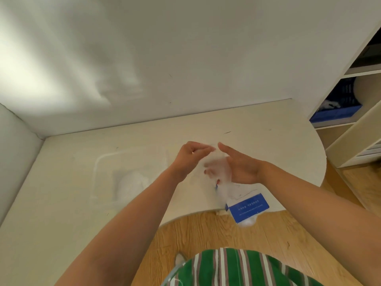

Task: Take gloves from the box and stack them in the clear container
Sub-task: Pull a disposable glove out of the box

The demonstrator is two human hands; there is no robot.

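In the head view, both hands are raised over the middle of the worktop (268, 145) with a thin translucent glove (216, 162) between them. Its long axis hangs from the fingertips down toward the near edge. The left hand (191, 155) has curled fingers that pinch the glove's upper end. The right hand (241, 168) has the film lying against its palm; whether it grips cannot be told through the blur. The clear container (99, 162) lies to the left of the hands, just past the left forearm, already holding a pale heap of gloves, so the left hand is nearer. The path leftward looks open. The box (247, 205) sits at the near curved edge, below the right wrist and partly overhanging it.
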